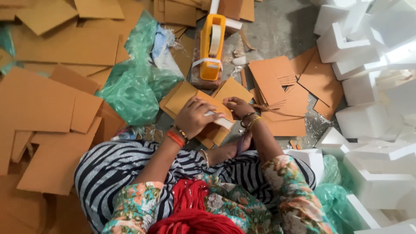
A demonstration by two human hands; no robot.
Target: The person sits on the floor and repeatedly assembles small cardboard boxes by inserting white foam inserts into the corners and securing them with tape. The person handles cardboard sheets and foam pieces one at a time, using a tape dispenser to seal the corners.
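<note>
Left hand (193,117) fingers closed on white foam strip (221,121) atop cardboard stack (190,97), right hand (237,106) fingers pinching the cardboard's edge, yellow tape dispenser (211,45) beyond, foam blocks (359,52) right

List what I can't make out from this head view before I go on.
- White piece under the left hand: mostly covered, shape unclear.
- Right hand fingertips: hidden behind the cardboard piece.
- Tape dispenser: its base blurred.
- Foam blocks: cut off by the right edge.
</note>
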